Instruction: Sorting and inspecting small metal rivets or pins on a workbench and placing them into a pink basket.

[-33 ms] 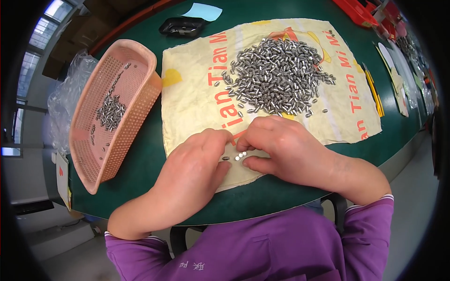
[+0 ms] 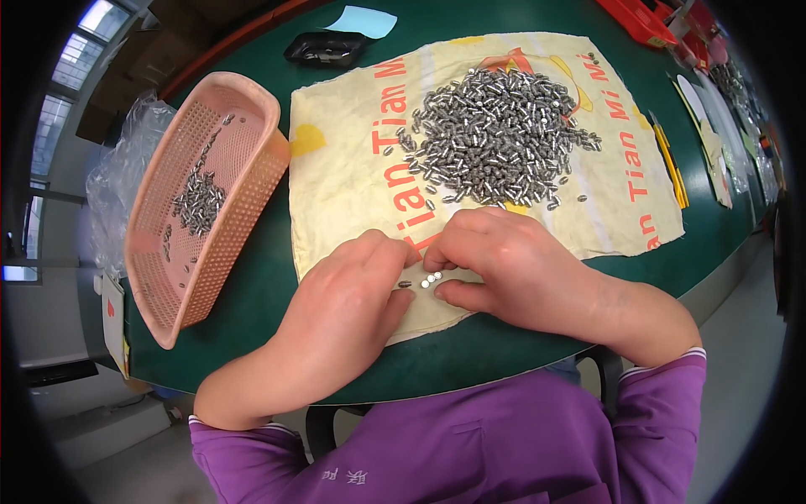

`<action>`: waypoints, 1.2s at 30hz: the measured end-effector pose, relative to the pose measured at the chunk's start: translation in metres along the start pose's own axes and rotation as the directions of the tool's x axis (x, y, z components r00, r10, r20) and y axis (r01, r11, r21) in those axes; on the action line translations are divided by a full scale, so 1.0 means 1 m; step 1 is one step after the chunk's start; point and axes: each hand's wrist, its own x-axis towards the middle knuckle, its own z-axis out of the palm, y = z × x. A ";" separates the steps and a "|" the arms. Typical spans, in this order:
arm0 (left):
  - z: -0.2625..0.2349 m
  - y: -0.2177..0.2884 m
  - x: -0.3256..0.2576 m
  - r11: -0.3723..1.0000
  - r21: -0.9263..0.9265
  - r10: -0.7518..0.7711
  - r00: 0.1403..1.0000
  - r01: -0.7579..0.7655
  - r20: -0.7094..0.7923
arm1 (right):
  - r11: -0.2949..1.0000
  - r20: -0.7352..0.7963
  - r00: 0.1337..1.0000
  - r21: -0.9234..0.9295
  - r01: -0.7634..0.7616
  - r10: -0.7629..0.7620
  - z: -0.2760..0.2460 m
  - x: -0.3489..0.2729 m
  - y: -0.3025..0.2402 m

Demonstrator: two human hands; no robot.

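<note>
Close together over the near edge of a yellowish cloth (image 2: 336, 109), both hands have their fingers curled. My right hand (image 2: 504, 265) pinches small ribbed metal pins between thumb and fingers; three bright round ends show in a slanting row (image 2: 431, 280). My left hand (image 2: 348, 294) has a single grey metal pin (image 2: 405, 284) at its thumb tip, lying sideways and pointing toward the row. Its other fingertips are partly hidden. Beyond the hands, a large heap of the same metal pins (image 2: 495, 139) covers the middle of the cloth.
At the left stands a pink perforated plastic basket (image 2: 273, 151) with a smaller pile of pins. A black tray (image 2: 326, 49) and a light blue sheet (image 2: 363, 21) lie at the back of the green table (image 2: 403, 370). Yellow sticks (image 2: 670, 166) lie beside the cloth's right edge.
</note>
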 end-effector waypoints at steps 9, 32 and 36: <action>-0.001 0.002 0.003 0.997 -0.034 -0.072 0.997 0.071 -0.034 | 1.000 -0.010 1.000 0.020 0.022 -0.022 0.000 -0.002 0.004; -0.015 -0.013 0.017 0.712 -0.595 -0.328 0.926 0.372 0.186 | 0.999 -0.001 1.000 0.043 -0.007 0.007 0.000 -0.003 0.005; -0.019 -0.015 0.016 0.752 -0.556 -0.294 0.935 0.354 0.198 | 0.999 0.016 1.000 0.038 -0.017 0.016 -0.003 -0.001 0.003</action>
